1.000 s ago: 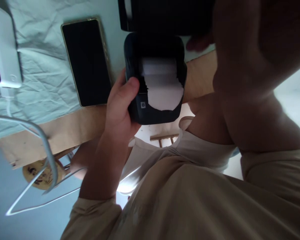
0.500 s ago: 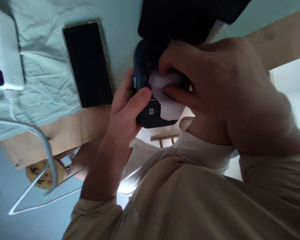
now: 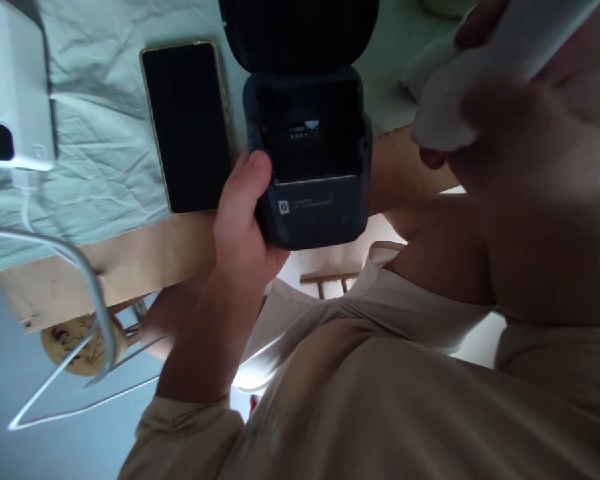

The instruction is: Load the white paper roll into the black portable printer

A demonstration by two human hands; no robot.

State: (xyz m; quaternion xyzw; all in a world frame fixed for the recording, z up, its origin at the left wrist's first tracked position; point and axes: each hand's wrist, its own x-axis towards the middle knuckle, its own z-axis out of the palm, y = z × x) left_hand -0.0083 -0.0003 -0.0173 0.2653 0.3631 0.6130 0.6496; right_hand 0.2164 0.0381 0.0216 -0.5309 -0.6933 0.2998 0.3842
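While its lid stands open and cut off by the top edge, the dark label printer [image 3: 307,160] sits at the table edge, gripped by the left hand [image 3: 243,217]. Blurred and close, the right hand [image 3: 525,140] curls its fingers around a white paper roll [image 3: 460,87], partly out of frame.
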